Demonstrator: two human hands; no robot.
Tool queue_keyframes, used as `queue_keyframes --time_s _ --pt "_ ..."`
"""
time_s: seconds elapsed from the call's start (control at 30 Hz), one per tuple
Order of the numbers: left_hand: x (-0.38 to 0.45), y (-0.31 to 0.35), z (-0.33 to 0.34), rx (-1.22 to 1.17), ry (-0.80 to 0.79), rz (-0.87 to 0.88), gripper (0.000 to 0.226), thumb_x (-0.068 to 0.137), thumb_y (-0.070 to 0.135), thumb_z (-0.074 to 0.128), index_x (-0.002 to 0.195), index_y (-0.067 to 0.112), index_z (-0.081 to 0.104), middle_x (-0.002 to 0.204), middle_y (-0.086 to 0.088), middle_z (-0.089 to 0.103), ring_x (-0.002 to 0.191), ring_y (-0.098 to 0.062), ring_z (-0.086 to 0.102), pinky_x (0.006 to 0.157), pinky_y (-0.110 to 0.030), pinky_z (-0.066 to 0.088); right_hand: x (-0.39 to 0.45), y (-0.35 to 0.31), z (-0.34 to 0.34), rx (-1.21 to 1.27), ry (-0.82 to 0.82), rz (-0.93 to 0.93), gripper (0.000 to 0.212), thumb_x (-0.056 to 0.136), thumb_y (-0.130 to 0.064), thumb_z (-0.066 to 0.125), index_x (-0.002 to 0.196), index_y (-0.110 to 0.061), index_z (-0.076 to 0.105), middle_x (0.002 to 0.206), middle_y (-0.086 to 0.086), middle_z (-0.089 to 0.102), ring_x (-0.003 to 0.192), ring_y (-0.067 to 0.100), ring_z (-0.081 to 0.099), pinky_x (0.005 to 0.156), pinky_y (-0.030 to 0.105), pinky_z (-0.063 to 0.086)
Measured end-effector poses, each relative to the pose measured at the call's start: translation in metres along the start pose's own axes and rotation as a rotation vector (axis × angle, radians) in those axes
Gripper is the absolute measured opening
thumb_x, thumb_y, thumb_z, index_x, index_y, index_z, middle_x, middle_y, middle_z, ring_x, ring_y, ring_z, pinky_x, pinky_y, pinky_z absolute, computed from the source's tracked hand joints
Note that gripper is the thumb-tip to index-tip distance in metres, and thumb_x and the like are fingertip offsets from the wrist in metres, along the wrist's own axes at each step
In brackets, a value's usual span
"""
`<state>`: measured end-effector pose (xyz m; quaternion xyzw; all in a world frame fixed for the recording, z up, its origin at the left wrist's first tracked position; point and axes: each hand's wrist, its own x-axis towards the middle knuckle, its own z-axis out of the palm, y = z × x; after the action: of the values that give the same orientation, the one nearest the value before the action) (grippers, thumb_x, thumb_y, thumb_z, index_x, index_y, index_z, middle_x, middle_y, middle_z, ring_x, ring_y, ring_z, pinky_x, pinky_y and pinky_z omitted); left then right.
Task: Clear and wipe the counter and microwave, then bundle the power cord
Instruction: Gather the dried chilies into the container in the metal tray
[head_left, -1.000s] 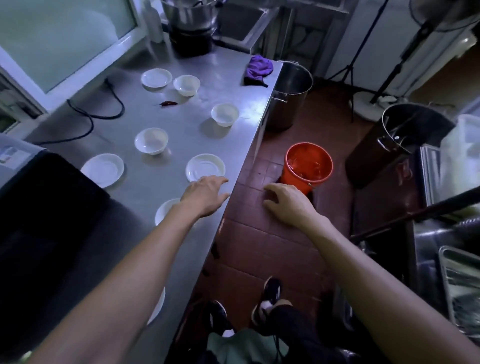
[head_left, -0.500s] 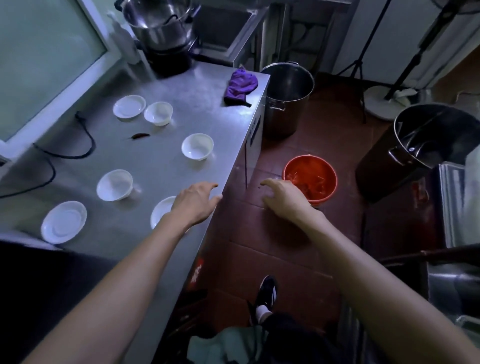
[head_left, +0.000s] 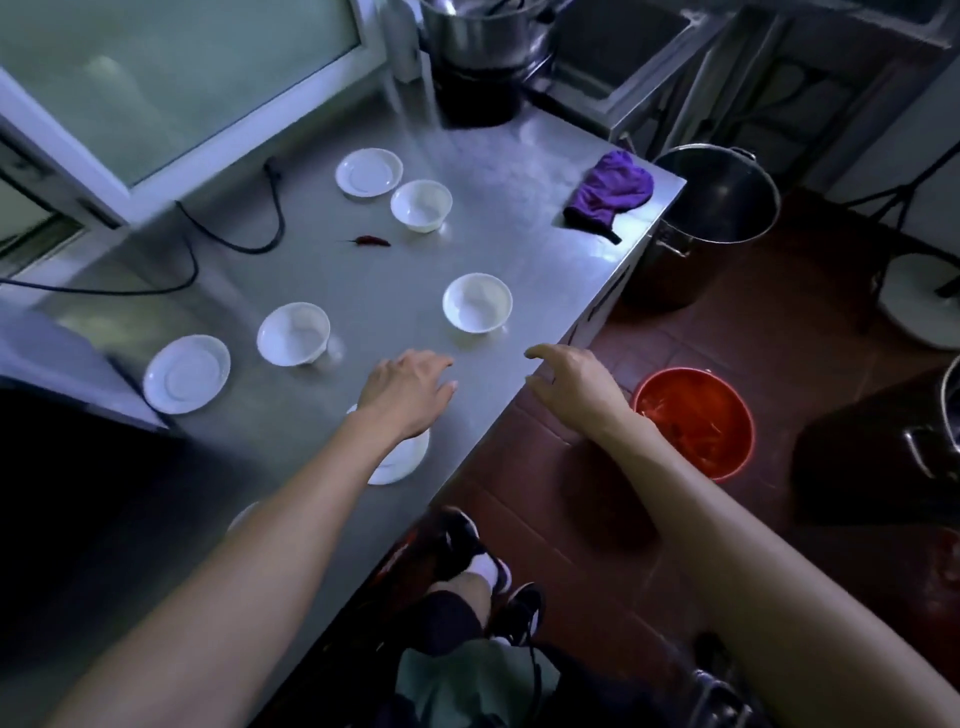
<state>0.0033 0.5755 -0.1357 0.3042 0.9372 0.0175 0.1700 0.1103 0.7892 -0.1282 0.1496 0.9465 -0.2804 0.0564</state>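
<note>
Tabletop (head_left: 363, 291), steel, runs from the near edge up to the far corner; not yet cleared, crockery scattered over it. Nearest: left hand (head_left: 408, 392) over the near right part, fingers relaxed and spread, holding nothing, above a white saucer (head_left: 402, 460) partly hidden under the wrist. Right hand (head_left: 574, 387) hovers just past the right edge, over the floor, fingers loosely curled, empty. Red bucket (head_left: 693, 421) on the floor just beside it.

Mid tabletop: saucer (head_left: 186, 381) toward the left edge, bowl (head_left: 293, 334) next to it, bowl (head_left: 477, 303) nearer the right edge. Farther: dried red chilli (head_left: 370, 241), bowl (head_left: 421, 206), saucer (head_left: 369, 172). Purple cloth (head_left: 610, 193) at the far right corner. Black power cord (head_left: 234, 236) lies loose along the left edge, not bundled. Steel stockpot (head_left: 714, 218) on the floor past the far right corner.

Step, as judged: clearing stage, start of it; both hands look ready to gather dishes. Next move likely calls for picking up the near saucer or the bowl ahead, stacking like with like, then fetching the cloth to wipe. Microwave not clearly identifiable.

No brands, labels or readable writing visible.
</note>
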Motion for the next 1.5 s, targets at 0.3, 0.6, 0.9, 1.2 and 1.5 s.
queue_keyframes --time_s 0.3,0.6,0.9,1.2,1.5 --pt "0.062 -0.058 -0.015 -0.185 0.062 -0.144 0.041 0.1 0.042 0.046 0.136 0.024 0.053 0.137 -0.001 0.056 0.127 -0.025 0.051 0.102 -0.04 0.041 0.098 -0.041 -0.005 0.015 -0.047 -0.113 0.036 0.093 -0.021 0.062 0.129 -0.019 0.063 0.128 0.004 0.065 0.116 0.026 0.058 0.094 0.041 0.049" --pt "0.089 -0.119 -0.045 -0.249 0.156 -0.24 0.044 0.1 0.038 0.048 0.139 0.021 0.052 0.143 -0.001 0.053 0.133 -0.024 0.045 0.105 -0.04 0.041 0.188 -0.094 0.013 0.015 -0.148 -0.212 0.035 0.092 -0.025 0.063 0.127 -0.021 0.063 0.127 0.004 0.064 0.117 0.023 0.057 0.095 0.033 0.045" --pt "0.105 -0.167 -0.046 -0.273 0.165 -0.437 0.041 0.098 0.041 0.049 0.135 0.023 0.055 0.134 -0.001 0.06 0.127 -0.023 0.05 0.102 -0.044 0.043 0.29 -0.133 0.061 -0.076 -0.35 -0.357 0.046 0.093 -0.023 0.062 0.137 -0.015 0.054 0.135 0.008 0.058 0.117 0.028 0.057 0.098 0.041 0.048" --pt "0.147 -0.173 -0.053 -0.292 0.1 -0.539 0.041 0.098 0.038 0.052 0.134 0.018 0.057 0.133 -0.004 0.06 0.124 -0.028 0.052 0.1 -0.045 0.044 0.371 -0.152 0.096 -0.166 -0.417 -0.475 0.054 0.09 -0.008 0.052 0.144 -0.009 0.044 0.148 0.009 0.045 0.132 0.034 0.041 0.105 0.044 0.042" --pt "0.176 -0.164 -0.049 -0.364 0.077 -0.649 0.04 0.097 0.036 0.055 0.132 0.017 0.059 0.13 -0.007 0.062 0.119 -0.032 0.055 0.097 -0.046 0.046 0.41 -0.151 0.123 -0.264 -0.298 -0.501 0.036 0.089 0.005 0.04 0.121 -0.004 0.052 0.123 0.017 0.054 0.114 0.038 0.046 0.093 0.044 0.043"
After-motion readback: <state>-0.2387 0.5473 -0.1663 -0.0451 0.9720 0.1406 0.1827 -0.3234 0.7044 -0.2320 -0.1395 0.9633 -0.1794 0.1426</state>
